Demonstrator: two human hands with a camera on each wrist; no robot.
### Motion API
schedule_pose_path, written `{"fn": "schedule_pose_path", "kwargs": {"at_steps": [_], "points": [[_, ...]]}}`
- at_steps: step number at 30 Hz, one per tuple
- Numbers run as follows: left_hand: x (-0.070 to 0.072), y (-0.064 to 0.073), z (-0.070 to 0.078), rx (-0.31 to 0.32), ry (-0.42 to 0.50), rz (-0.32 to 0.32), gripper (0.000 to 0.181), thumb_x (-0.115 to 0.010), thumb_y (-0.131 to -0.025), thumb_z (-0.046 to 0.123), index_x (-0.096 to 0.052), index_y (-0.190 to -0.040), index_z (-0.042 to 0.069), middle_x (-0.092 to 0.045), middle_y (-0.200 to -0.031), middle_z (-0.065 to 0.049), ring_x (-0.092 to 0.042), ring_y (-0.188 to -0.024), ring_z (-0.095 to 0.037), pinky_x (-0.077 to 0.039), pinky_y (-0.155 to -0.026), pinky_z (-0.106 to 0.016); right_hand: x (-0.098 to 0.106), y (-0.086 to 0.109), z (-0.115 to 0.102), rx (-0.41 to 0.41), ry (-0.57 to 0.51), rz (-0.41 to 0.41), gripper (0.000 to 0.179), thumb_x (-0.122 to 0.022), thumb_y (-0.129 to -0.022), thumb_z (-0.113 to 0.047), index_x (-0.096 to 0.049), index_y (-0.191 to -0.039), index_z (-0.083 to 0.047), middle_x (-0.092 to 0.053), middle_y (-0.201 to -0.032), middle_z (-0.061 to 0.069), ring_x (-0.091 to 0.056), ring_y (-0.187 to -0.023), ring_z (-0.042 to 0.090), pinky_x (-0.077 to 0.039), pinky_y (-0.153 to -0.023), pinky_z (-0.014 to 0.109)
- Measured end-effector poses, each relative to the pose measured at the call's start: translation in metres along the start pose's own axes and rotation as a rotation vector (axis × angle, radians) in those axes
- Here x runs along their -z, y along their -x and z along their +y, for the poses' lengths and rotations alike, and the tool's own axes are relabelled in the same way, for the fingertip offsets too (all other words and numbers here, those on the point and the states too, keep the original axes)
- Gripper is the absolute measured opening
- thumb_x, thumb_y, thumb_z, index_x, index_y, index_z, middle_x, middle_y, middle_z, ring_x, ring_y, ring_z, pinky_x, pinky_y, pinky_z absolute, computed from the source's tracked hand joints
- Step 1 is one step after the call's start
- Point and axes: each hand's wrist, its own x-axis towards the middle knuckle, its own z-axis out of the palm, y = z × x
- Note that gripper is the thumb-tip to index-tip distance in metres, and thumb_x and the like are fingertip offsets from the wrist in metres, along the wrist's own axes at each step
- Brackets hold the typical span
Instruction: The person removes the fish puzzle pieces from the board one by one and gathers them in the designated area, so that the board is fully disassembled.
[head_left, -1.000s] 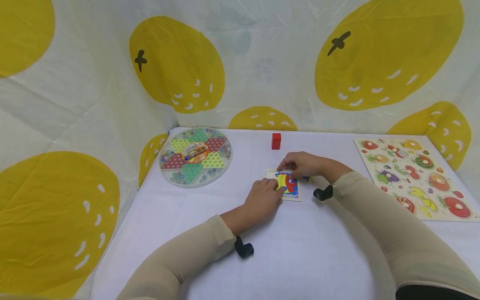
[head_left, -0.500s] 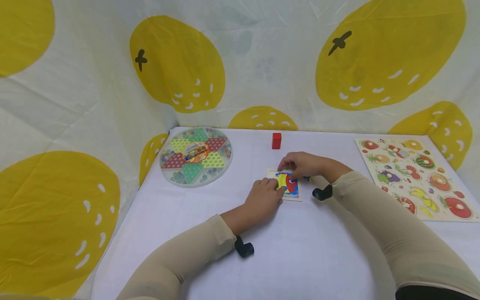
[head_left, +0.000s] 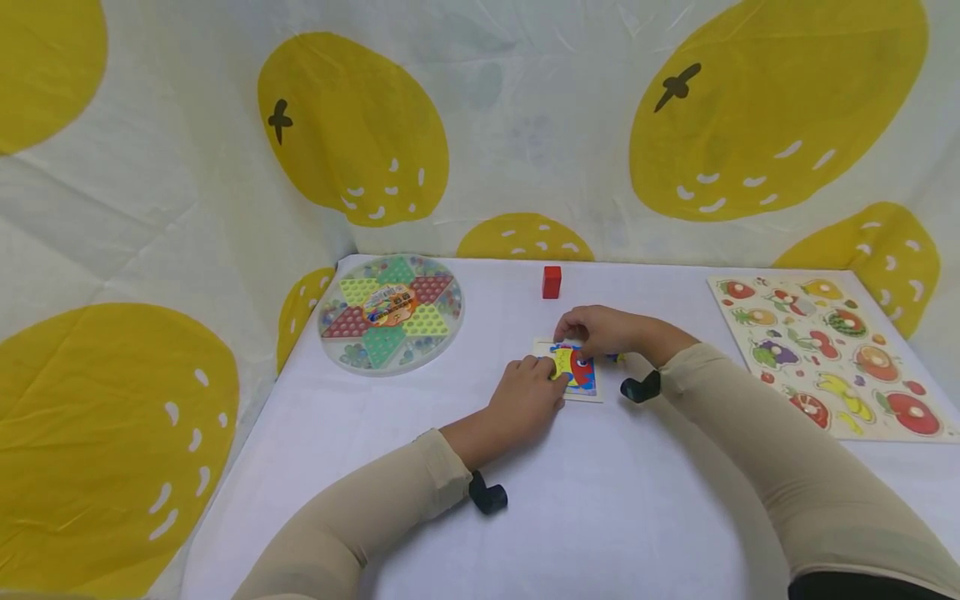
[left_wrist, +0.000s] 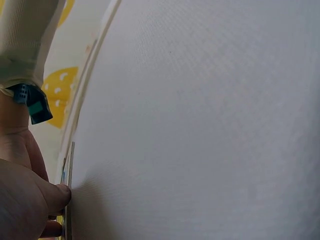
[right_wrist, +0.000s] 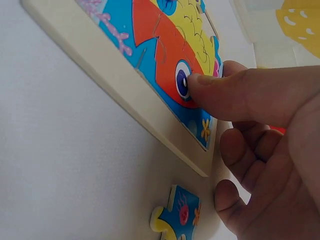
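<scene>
A small wooden jigsaw puzzle (head_left: 583, 385) with a red and yellow fish on blue lies flat between both hands, set in a pale wooden frame (right_wrist: 112, 82). My left hand (head_left: 525, 392) holds its left side, fingertips over the picture; in the left wrist view the thumb (left_wrist: 59, 196) lies against the frame's edge. From the far right, my right hand (head_left: 606, 329) grips the puzzle, its thumb (right_wrist: 210, 89) pressing the fish's eye and its index finger at the far edge. A loose blue and yellow puzzle piece (right_wrist: 181, 214) lies beside the frame, under the right hand's fingers.
Behind the hands stands a red block (head_left: 551, 282). A round Chinese checkers board (head_left: 390, 313) with marbles lies at the back left, and a wooden fruit puzzle board (head_left: 836, 367) on the right. A curtain with yellow fruit (head_left: 525, 150) rises at the table's back edge.
Both hands keep their places on the fish puzzle. The right wrist has shifted very slightly to the left; nothing else has visibly moved.
</scene>
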Motion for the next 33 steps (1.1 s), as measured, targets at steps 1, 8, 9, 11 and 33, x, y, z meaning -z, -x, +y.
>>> {"fn": "schedule_pose_path", "kwargs": {"at_steps": [1, 8, 9, 11, 33], "points": [[0.0, 0.0, 0.0, -0.001, -0.002, -0.001, 0.052, -0.062, -0.107, 0.049, -0.06, -0.155, 0.028, -0.056, -0.138, -0.001, -0.048, -0.128, -0.02, -0.045, -0.105, -0.038, 0.0, 0.0, 0.0, 0.002, 0.0, -0.003, 0.037, -0.083, -0.092, -0.005, -0.071, -0.123, -0.019, -0.061, -0.117, 0.006, -0.052, -0.113, 0.028, -0.051, -0.097, 0.04], [0.001, 0.0, -0.001, -0.007, -0.006, -0.003, 0.052, -0.063, -0.107, 0.049, -0.06, -0.154, 0.028, -0.057, -0.138, -0.001, -0.049, -0.128, -0.02, -0.045, -0.104, -0.038, 0.0, -0.002, 0.001, 0.009, -0.024, -0.017, 0.037, -0.083, -0.091, -0.002, -0.07, -0.122, -0.017, -0.062, -0.116, 0.006, -0.053, -0.113, 0.028, -0.051, -0.098, 0.04], [0.001, 0.0, -0.001, -0.007, -0.005, -0.002, 0.051, -0.063, -0.107, 0.048, -0.061, -0.154, 0.028, -0.057, -0.138, -0.001, -0.049, -0.128, -0.02, -0.046, -0.104, -0.038, 0.0, -0.002, 0.001, 0.009, -0.029, -0.017, 0.037, -0.083, -0.091, -0.001, -0.069, -0.122, -0.017, -0.062, -0.115, 0.006, -0.053, -0.112, 0.029, -0.051, -0.097, 0.04], [0.001, 0.0, -0.001, -0.008, -0.006, 0.0, 0.051, -0.064, -0.107, 0.048, -0.061, -0.154, 0.028, -0.057, -0.137, -0.001, -0.049, -0.128, -0.02, -0.046, -0.104, -0.038, 0.0, -0.003, 0.001, 0.009, -0.034, -0.017, 0.037, -0.083, -0.09, -0.001, -0.069, -0.121, -0.017, -0.062, -0.114, 0.006, -0.053, -0.112, 0.028, -0.051, -0.097, 0.04], [0.001, 0.001, -0.001, -0.017, 0.003, 0.01, 0.05, -0.064, -0.106, 0.047, -0.062, -0.152, 0.027, -0.058, -0.137, -0.002, -0.05, -0.127, -0.021, -0.045, -0.105, -0.039, 0.0, 0.0, -0.014, -0.054, 0.038, 0.01, 0.038, -0.087, -0.087, -0.003, -0.071, -0.119, -0.019, -0.065, -0.117, 0.005, -0.058, -0.106, 0.028, -0.058, -0.087, 0.035]]}}
